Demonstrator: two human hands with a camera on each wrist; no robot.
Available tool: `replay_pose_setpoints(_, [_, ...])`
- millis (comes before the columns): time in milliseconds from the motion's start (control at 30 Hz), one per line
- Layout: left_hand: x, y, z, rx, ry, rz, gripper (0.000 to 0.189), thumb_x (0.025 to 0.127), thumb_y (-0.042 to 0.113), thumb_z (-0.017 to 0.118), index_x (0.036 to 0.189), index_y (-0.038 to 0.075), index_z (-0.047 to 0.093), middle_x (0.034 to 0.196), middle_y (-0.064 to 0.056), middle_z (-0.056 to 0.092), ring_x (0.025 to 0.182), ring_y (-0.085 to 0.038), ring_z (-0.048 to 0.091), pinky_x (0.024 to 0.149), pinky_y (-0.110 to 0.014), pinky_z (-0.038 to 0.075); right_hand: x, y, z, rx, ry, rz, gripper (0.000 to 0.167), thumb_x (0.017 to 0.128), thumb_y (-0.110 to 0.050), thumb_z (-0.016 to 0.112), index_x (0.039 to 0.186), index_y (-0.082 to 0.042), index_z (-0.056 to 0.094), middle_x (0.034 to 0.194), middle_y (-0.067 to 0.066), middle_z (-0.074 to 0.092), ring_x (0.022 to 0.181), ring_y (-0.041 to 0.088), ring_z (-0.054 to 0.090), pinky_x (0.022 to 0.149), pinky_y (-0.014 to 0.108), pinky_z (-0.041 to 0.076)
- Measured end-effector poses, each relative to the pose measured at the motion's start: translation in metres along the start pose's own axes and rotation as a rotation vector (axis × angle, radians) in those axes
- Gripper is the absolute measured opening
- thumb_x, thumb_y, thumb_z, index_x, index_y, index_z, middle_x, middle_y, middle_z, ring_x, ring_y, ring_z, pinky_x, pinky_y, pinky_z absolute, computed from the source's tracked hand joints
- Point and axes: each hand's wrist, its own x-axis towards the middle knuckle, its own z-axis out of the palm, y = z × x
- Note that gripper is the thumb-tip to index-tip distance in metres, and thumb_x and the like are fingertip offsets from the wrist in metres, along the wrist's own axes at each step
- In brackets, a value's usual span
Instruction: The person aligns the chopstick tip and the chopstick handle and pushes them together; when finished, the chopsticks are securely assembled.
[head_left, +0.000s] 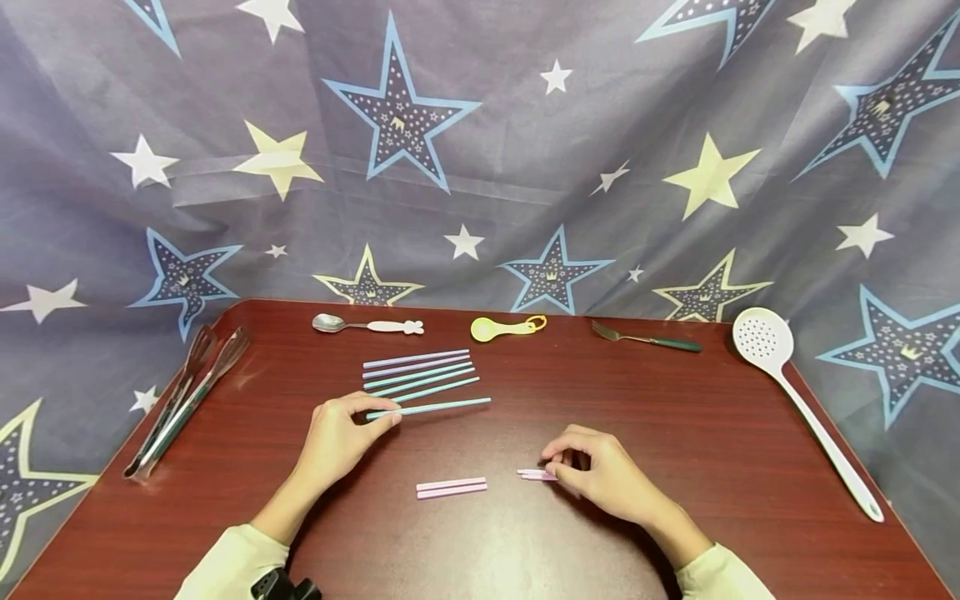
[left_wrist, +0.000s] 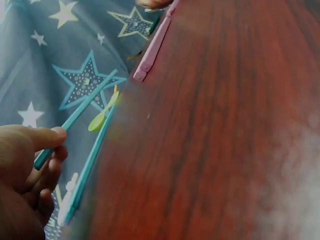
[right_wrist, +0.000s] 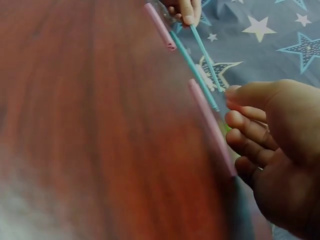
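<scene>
My left hand point(head_left: 343, 433) pinches one end of a light blue chopstick-like stick point(head_left: 450, 406) between thumb and fingertips. In the left wrist view this stick point(left_wrist: 85, 111) is raised over another blue one point(left_wrist: 90, 170). Just beyond, purple sticks point(head_left: 416, 360) and light blue sticks point(head_left: 431, 377) lie side by side. My right hand point(head_left: 600, 471) is low over the table, fingers loosely bent, by the end of short pink sticks point(head_left: 531, 475). The right wrist view shows it beside a pink stick point(right_wrist: 212, 127); whether it touches is unclear. Two more short pink sticks point(head_left: 452, 488) lie between the hands.
Along the back edge lie a spoon point(head_left: 386, 327), a yellow measuring spoon point(head_left: 506, 329) and a green-handled fork point(head_left: 652, 340). Metal tongs point(head_left: 183, 408) lie at the left edge, a white skimmer point(head_left: 810, 408) at the right. A starry curtain point(head_left: 510, 150) hangs behind the brown table point(head_left: 637, 383).
</scene>
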Motion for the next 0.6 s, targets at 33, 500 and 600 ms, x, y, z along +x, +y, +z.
replay_pose_setpoints(33, [0.000,-0.003,0.001,0.004,0.006,0.010,0.011,0.081,0.019,0.088,0.088,0.025,0.083,0.087,0.011,0.077,0.080,-0.007,0.068,0.072,-0.022,0.049,-0.001,0.001,0.001,0.001,-0.013,-0.001,0.011,0.089,-0.009,0.080,0.097,-0.015,0.077,0.083,-0.009,0.066,0.072,0.001,0.056,0.060,0.021,0.049])
replay_pose_setpoints(500, [-0.003,-0.023,0.013,0.063,-0.008,-0.019,0.012,0.078,0.016,0.089,0.085,0.023,0.082,0.077,0.008,0.061,0.072,-0.008,0.050,0.068,-0.027,0.041,-0.004,0.007,0.009,-0.076,-0.034,-0.042,0.015,0.086,-0.006,0.082,0.090,-0.019,0.076,0.083,-0.011,0.062,0.078,0.003,0.056,0.068,0.021,0.049])
replay_pose_setpoints(600, [-0.002,-0.022,0.014,0.073,-0.003,-0.015,0.011,0.078,0.016,0.089,0.084,0.022,0.083,0.075,0.007,0.060,0.072,-0.009,0.050,0.070,-0.029,0.041,-0.004,0.007,0.010,-0.069,-0.042,-0.023,0.014,0.086,-0.006,0.082,0.089,-0.018,0.076,0.082,-0.011,0.062,0.078,0.004,0.056,0.068,0.021,0.049])
